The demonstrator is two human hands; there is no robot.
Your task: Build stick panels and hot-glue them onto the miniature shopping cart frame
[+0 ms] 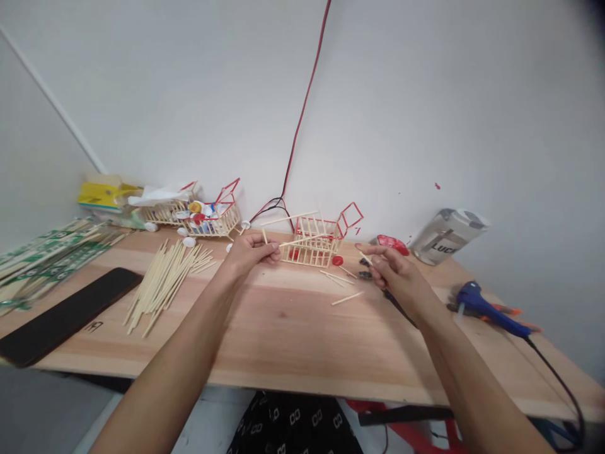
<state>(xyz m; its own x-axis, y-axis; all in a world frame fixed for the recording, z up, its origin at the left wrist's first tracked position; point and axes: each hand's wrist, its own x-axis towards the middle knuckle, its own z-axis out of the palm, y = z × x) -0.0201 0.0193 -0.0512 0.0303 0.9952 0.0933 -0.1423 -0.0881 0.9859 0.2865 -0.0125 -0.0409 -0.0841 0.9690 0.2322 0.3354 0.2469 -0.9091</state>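
My left hand (253, 253) is closed, pinching a light frame of thin wooden sticks (302, 240) whose long pieces point to the right. Between the thumb and fingers of my right hand (391, 268) is a short wooden stick (365, 258). Behind the frame, partly covered by it, a small stick-built cart (309, 257) with a red-edged top and a red handle stands near the wall. Several short cut sticks (346, 299) lie on the table between my hands, and a red bottle cap (337, 260) rests beside the cart.
A pile of sticks (165, 284), a black flat bar (70, 315) and packaged sticks (51, 258) occupy the left. Farther back are finished carts, one holding bottle caps (203, 211). On the right are a blue glue gun (491, 314) with its cord and a silver bag (449, 234).
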